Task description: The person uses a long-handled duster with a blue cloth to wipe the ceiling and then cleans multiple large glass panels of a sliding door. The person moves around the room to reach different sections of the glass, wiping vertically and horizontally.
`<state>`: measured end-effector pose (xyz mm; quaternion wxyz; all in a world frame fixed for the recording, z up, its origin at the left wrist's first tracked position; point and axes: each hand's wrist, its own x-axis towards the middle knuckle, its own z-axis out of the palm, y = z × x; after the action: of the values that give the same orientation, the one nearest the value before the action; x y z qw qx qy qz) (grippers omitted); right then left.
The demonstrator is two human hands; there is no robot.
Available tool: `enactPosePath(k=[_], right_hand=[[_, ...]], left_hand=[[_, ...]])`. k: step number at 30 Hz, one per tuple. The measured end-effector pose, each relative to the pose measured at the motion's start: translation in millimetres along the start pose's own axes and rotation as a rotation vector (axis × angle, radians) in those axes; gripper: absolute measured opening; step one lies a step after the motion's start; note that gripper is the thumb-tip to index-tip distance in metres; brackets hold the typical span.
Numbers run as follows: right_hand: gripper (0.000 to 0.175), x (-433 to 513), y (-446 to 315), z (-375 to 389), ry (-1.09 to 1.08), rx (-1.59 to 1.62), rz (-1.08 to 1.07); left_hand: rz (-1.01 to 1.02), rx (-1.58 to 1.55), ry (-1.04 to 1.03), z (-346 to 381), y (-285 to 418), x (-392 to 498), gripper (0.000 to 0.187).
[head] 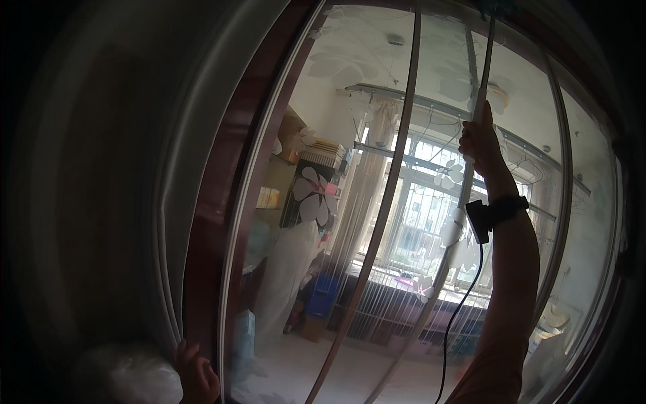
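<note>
My right hand [477, 146] is raised high and wrapped around the pale handle of a long pole [487, 65]. The pole's thin shaft rises to a dark, dusky-green head [497, 7] at the top edge, too dim to name. Behind it stand sliding glass door panels [333, 262] with white flower decals [315, 197] and narrow metal-edged stiles [388, 202]. Low on the left, my left hand [197, 373] has loosely bent fingers beside the dark red door frame [217, 242]. I see nothing held in it; its lower part is cut off.
A black device [482, 219] is strapped to my right wrist, its cable [456, 313] hanging down. Through the glass appear a barred window [419, 217], curtains [363, 187], a drying rack [404, 96] and a blue bin [323, 295]. Clear plastic [131, 373] lies at lower left.
</note>
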<state>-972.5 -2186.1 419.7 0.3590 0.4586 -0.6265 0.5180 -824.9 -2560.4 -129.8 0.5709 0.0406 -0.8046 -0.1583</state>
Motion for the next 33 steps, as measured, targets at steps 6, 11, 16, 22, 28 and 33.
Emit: enactPosePath(k=[6, 11, 16, 22, 28, 33], right_hand=[[0.081, 20, 3, 73, -0.029, 0.110, -0.034], [0.080, 34, 2, 133, -0.017, 0.058, -0.053], [0.085, 38, -6, 174, -0.039, 0.155, 0.032], [0.084, 32, -13, 201, -0.075, 0.131, 0.078], [0.077, 25, -33, 188, -0.054, 0.196, 0.104], [0.072, 3, -38, 190, -0.013, -0.096, 0.085]], left_hand=[[-0.107, -0.006, -0.021, -19, -26, -21, 0.018], [-0.098, 0.028, 0.093, -31, -37, -29, 0.013], [-0.150, 0.047, 0.105, -49, -44, -41, 0.016], [-0.160, 0.029, 0.093, -58, -47, -49, 0.016], [-0.140, 0.009, 0.084, -58, -38, -49, 0.014], [-0.100, -0.053, 0.098, -63, -26, -47, 0.014]])
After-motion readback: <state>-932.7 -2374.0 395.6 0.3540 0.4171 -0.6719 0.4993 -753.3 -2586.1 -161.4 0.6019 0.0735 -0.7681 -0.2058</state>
